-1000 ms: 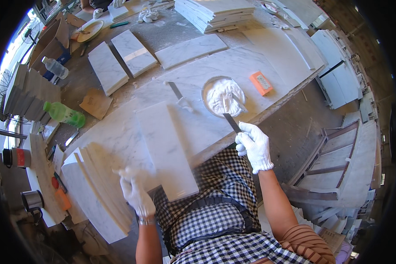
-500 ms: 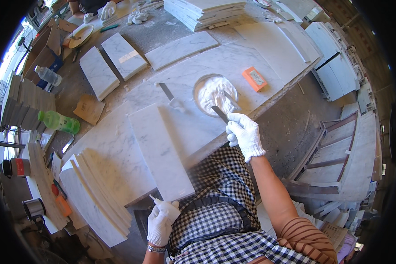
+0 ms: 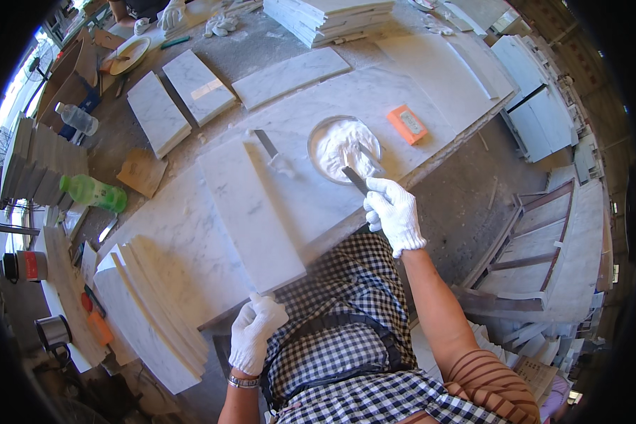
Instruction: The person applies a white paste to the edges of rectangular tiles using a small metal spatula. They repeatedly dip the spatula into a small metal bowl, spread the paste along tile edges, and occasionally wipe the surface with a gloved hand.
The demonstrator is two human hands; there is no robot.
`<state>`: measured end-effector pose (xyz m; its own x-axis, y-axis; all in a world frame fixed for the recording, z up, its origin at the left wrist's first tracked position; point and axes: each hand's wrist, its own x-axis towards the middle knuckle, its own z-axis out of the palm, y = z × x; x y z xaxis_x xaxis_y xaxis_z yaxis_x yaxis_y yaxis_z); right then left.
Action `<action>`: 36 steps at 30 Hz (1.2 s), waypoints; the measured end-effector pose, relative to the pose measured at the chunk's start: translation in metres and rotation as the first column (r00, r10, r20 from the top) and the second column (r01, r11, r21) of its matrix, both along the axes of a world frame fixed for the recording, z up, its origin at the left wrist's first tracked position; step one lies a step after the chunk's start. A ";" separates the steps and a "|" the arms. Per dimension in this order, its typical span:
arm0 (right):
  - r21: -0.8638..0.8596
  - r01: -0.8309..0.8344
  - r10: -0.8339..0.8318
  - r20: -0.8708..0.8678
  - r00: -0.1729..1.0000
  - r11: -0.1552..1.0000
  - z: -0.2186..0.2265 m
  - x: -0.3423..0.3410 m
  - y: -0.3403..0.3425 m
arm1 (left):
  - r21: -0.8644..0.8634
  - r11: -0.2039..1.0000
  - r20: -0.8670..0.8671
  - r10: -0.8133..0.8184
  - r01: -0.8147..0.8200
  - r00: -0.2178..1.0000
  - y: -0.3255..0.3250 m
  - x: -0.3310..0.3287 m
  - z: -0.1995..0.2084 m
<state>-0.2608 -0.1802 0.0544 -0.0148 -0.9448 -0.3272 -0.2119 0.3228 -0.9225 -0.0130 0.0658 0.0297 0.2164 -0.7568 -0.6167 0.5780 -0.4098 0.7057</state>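
Note:
My right hand (image 3: 394,215), in a white knit glove, grips a flat grey metal scraper (image 3: 355,181). Its bare tip is over the near rim of a round bowl (image 3: 311,157) of thick white paste (image 3: 336,143), where a flat piece stands in the paste. A long white marble slab (image 3: 251,219) lies across a larger one, its near end by the table edge. My gloved left hand (image 3: 256,328) is at that near end, one finger reaching its edge, the others partly curled; I see nothing held. A second scraper (image 3: 266,143) with a white-smeared end lies left of the bowl.
An orange box (image 3: 407,125) sits right of the bowl. Marble strips (image 3: 148,311) are stacked at left, near a green bottle (image 3: 95,194). More slabs (image 3: 199,88) and a tall stack (image 3: 328,25) lie farther back. Another person's gloved hand (image 3: 171,15) shows at the far edge.
The long slab has slid away from me and slightly left, off the table's near edge. My left hand has moved forward with it. My right hand and the scraper have barely shifted.

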 end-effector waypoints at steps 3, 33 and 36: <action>-0.027 -0.003 0.003 -0.020 1.000 1.000 -0.001 -0.003 0.005 | -0.004 0.998 0.205 -0.054 0.056 0.977 0.001 0.005 0.008; -0.498 -0.535 0.278 -0.499 0.821 0.682 -0.031 0.036 0.117 | -0.002 0.992 0.429 0.113 -0.124 0.896 -0.001 0.010 -0.006; -0.461 -0.520 0.361 -0.392 0.846 0.719 -0.030 0.030 0.117 | 0.035 0.998 0.509 0.025 -0.050 0.860 -0.002 0.009 0.001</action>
